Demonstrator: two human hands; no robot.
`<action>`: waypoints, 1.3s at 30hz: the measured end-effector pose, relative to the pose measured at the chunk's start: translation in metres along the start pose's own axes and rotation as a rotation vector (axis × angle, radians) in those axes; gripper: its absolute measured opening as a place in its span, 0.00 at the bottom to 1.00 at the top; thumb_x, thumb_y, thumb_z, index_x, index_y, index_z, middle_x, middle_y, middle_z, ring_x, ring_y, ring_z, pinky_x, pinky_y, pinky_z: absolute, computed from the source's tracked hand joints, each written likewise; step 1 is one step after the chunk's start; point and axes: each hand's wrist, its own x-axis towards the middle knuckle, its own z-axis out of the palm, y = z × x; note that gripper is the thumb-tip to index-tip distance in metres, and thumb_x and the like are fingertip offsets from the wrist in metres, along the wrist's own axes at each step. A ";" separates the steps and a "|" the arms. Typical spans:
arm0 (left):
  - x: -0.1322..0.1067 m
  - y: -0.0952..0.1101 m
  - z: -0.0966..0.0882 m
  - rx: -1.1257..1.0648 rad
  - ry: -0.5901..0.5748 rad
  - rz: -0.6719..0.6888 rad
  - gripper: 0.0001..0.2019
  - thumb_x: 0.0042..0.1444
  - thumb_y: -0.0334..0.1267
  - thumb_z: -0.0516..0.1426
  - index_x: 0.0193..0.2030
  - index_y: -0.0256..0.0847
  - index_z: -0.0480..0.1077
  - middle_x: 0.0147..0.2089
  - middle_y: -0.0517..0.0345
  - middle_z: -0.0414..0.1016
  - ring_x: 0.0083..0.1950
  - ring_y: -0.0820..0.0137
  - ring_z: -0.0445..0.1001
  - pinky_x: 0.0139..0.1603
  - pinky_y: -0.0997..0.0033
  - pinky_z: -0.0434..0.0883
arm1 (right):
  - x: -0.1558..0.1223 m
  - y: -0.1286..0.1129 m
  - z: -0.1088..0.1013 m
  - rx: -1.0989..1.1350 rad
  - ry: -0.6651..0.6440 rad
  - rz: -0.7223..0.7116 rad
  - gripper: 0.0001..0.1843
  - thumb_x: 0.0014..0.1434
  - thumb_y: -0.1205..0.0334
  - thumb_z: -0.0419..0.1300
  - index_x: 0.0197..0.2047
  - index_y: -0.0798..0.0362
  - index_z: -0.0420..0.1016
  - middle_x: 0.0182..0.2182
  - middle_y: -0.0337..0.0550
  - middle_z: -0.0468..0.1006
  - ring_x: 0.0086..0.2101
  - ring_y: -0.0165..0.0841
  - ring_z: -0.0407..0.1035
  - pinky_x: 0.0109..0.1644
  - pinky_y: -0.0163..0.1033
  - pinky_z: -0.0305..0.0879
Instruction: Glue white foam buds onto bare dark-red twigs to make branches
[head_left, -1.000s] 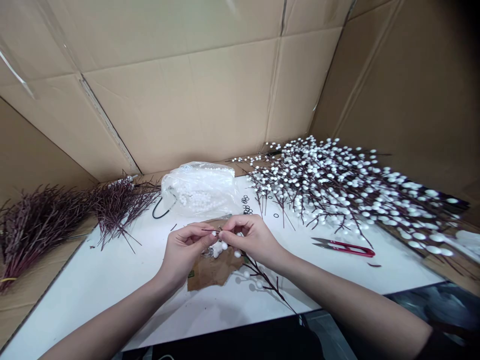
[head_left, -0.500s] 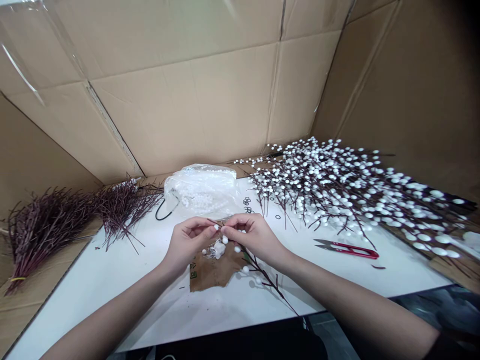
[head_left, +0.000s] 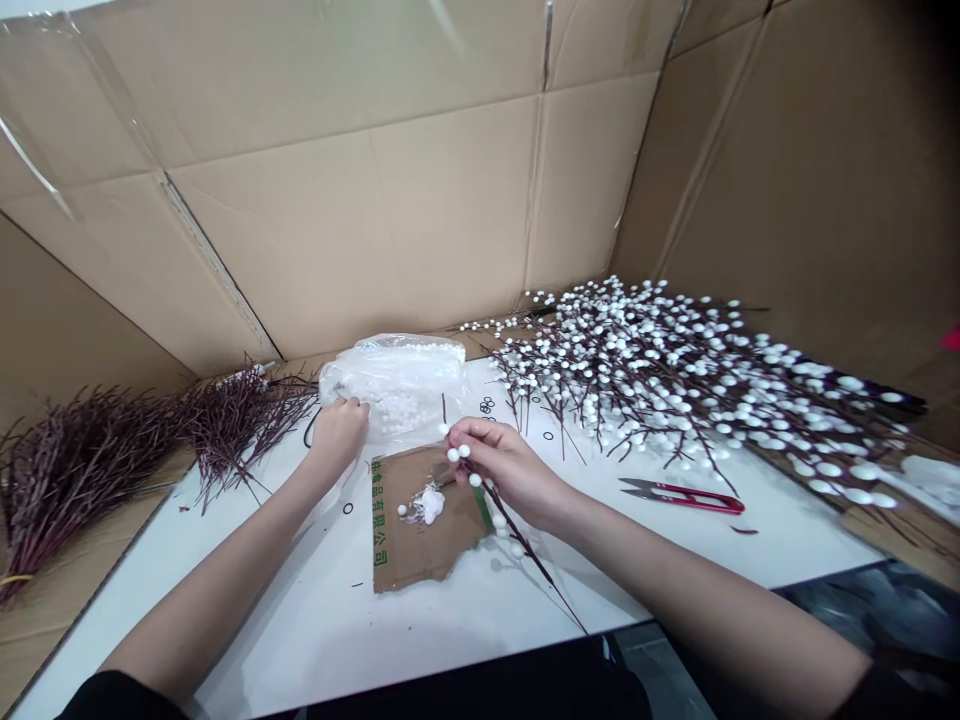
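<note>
My right hand [head_left: 504,468] pinches a dark twig [head_left: 517,535] with white beads on it, fingers closed around its upper part, the stem trailing back toward me over the white table [head_left: 247,600]. Just left of that grip lies a cardboard scrap [head_left: 420,520] with a white blob and loose beads on it. My left hand [head_left: 337,435] reaches out to the bead bag [head_left: 397,380] and touches its near edge; whether its fingers pinch anything, I cannot tell. Right of my grip lie red snips [head_left: 686,495], and beyond them a heap of beaded twigs [head_left: 675,370]. Far left lie bare twigs [head_left: 112,450].
</note>
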 end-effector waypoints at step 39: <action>-0.045 0.079 -0.087 -1.771 0.085 -0.094 0.07 0.51 0.36 0.61 0.38 0.40 0.73 0.37 0.56 0.76 0.39 0.70 0.76 0.43 0.69 0.73 | -0.002 -0.001 0.004 0.350 -0.223 -0.022 0.19 0.62 0.54 0.52 0.22 0.54 0.61 0.19 0.36 0.69 0.19 0.27 0.61 0.29 0.35 0.57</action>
